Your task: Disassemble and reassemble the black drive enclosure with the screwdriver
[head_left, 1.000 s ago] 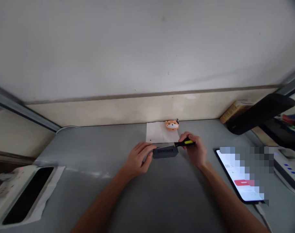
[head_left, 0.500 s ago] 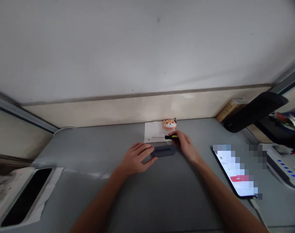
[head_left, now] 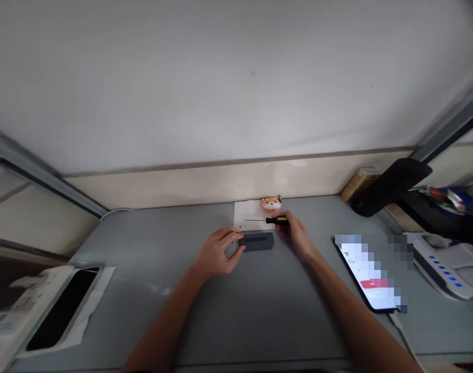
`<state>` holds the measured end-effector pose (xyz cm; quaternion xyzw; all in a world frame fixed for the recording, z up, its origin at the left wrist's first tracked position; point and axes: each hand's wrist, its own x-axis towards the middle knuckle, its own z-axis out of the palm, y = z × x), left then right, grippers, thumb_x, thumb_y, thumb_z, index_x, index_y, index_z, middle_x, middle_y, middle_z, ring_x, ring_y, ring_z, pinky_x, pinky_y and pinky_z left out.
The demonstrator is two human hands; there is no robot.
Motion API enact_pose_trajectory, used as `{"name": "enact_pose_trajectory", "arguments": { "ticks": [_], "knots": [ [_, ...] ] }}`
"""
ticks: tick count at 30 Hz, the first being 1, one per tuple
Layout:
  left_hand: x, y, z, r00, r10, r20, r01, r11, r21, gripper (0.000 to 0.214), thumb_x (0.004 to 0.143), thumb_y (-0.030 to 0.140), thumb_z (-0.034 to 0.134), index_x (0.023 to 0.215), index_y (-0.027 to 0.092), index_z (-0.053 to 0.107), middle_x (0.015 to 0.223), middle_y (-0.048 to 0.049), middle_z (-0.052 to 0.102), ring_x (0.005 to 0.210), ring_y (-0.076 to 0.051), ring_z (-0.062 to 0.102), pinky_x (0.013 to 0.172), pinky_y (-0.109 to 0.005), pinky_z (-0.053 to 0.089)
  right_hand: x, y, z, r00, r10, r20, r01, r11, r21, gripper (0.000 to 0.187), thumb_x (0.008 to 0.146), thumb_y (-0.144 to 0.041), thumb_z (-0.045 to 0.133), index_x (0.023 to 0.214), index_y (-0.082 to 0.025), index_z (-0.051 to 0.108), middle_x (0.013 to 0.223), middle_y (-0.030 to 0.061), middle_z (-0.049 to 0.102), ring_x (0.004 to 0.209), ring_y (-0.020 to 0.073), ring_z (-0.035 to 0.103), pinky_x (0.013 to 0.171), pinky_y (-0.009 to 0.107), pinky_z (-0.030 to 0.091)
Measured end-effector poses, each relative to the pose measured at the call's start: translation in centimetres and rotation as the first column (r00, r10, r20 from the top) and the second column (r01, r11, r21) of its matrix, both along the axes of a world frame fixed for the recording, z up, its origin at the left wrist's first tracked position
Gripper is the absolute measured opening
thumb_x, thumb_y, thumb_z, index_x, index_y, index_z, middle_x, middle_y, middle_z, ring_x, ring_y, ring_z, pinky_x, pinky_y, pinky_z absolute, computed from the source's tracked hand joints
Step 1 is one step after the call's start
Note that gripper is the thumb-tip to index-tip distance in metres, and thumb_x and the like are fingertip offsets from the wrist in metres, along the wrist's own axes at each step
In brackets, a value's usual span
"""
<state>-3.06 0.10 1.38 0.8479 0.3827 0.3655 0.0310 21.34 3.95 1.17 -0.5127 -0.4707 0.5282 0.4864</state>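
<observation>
A slotted dark-grey case (head_left: 258, 243) lies lengthwise left-to-right on the bench (head_left: 240, 305), its left end pinched by the left hand (head_left: 217, 254), while the right hand (head_left: 297, 235), just past its right end, grips a left-pointing screwdriver (head_left: 274, 221).

Grey slotted box (head_left: 259, 242), left end covered by left hand (head_left: 219, 252); screwdriver (head_left: 274, 220), handle's end hidden in right hand (head_left: 297, 234); speck (head_left: 240, 227) on white paper (head_left: 247, 210), too small to identify; phone (head_left: 369, 295), screen partly masked by blurred blocks; forearms (head_left: 170, 311), cut off by bottom edge.
</observation>
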Motion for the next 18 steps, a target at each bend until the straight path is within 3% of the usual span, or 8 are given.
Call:
{"name": "enact_pose_trajectory", "arguments": {
  "ticks": [6, 9, 14, 18],
  "knots": [
    [0.5, 0.1, 0.3, 0.999, -0.003, 0.034, -0.003, 0.985, 0.172, 0.017, 0.093, 0.016, 0.05, 0.095, 0.02, 0.066, 0.089, -0.0075, 0.075, 0.077, -0.019, 0.072, 0.072, -0.033, 0.058, -0.7, -0.5, 0.5, 0.985, 0.142, 0.094, -0.146, 0.988, 0.039, 0.061, 0.078, -0.079, 0.055, 0.086, -0.022, 0.076, 0.083, 0.0051, 0.074, 0.066, 0.0168, 0.056, 0.061, 0.029, 0.043],
    [0.5, 0.2, 0.2, 0.999, 0.022, 0.031, -0.029, 0.973, 0.23, 0.02, 0.094, 0.014, 0.048, 0.093, 0.02, 0.066, 0.086, -0.0059, 0.075, 0.075, -0.017, 0.071, 0.071, -0.031, 0.056, -0.7, -0.4, 0.4, 0.986, 0.148, 0.076, -0.153, 0.987, 0.056, 0.06, 0.079, -0.078, 0.055, 0.086, -0.022, 0.076, 0.081, 0.0043, 0.073, 0.064, 0.016, 0.055, 0.062, 0.029, 0.044],
    [1.1, -0.1, 0.1, 0.992, 0.104, 0.07, -0.12, 0.947, 0.298, 0.02, 0.094, 0.014, 0.049, 0.093, 0.02, 0.068, 0.091, -0.0061, 0.076, 0.08, -0.019, 0.072, 0.074, -0.033, 0.054, 0.1, 0.2, 0.2, 0.994, -0.017, -0.111, 0.027, 0.996, 0.082, 0.048, 0.076, -0.068, 0.062, 0.078, -0.021, 0.074, 0.058, 0.0, 0.061, 0.056, 0.0142, 0.051, 0.055, 0.027, 0.039],
    [2.9, -0.7, 0.1, 0.993, 0.111, 0.037, -0.117, 0.938, 0.327, 0.02, 0.096, 0.015, 0.05, 0.103, 0.02, 0.069, 0.1, -0.0073, 0.077, 0.092, -0.021, 0.072, 0.084, -0.036, 0.053, 1.3, 0.6, 0.7, 0.945, -0.169, -0.279, 0.198, 0.977, 0.078, 0.039, 0.072, -0.06, 0.063, 0.064, -0.022, 0.067, 0.049, -0.0012, 0.052, 0.047, 0.0119, 0.043, 0.045, 0.026, 0.03]
  ]
}}
